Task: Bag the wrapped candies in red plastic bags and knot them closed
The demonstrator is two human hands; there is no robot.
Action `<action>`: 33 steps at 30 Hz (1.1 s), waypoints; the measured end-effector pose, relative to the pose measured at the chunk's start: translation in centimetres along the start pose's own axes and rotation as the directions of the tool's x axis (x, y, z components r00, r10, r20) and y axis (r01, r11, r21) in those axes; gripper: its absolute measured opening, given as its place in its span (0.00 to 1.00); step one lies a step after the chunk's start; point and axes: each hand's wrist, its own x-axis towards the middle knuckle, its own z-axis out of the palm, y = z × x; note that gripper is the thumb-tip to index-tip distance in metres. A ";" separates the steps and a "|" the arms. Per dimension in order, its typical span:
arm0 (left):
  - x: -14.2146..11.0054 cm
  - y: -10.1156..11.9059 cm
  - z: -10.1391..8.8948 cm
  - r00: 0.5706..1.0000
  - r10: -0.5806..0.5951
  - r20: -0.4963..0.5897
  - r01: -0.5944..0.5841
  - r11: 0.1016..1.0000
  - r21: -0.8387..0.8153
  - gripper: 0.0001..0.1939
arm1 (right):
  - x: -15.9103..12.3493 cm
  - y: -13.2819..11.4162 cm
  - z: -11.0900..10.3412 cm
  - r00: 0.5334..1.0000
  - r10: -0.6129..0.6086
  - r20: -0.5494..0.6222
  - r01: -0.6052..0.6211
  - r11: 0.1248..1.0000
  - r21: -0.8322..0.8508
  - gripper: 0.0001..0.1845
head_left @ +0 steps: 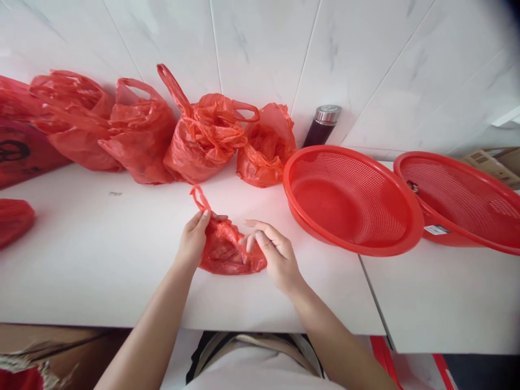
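A small red plastic bag (221,254) with something indistinct inside lies on the white table in front of me. My left hand (194,238) grips the bag's upper left part between thumb and fingers, and a loop handle sticks up above the thumb. Over the bag's right side is my right hand (274,252), its index finger stretched out and the other fingers loosely bent. Its fingers are apart, with nothing visibly held; the fingertips are close to the bag's gathered edge.
Several filled red bags (203,141) stand along the tiled wall. A dark flask (320,127) with a silver lid stands behind a red perforated basket (353,200). Another red basket (463,200) is farther right. A red bundle (14,221) lies at the left edge.
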 end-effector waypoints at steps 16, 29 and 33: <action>-0.9 1.0 -3.4 0.996 -0.039 -0.082 0.008 0.937 -0.350 0.11 | -0.9 -4.2 -3.1 0.974 0.152 0.166 -0.093 0.944 -0.318 0.22; -0.9 1.2 -3.5 0.910 0.019 0.415 -0.132 0.960 0.246 0.23 | 5.3 -1.6 -2.7 0.987 -0.159 -0.005 0.155 0.966 -0.209 0.30; -1.6 1.2 -2.8 0.962 0.106 0.252 -0.145 0.979 0.142 0.13 | 3.8 1.0 -2.1 0.997 -0.015 -0.071 -0.011 0.937 -0.348 0.51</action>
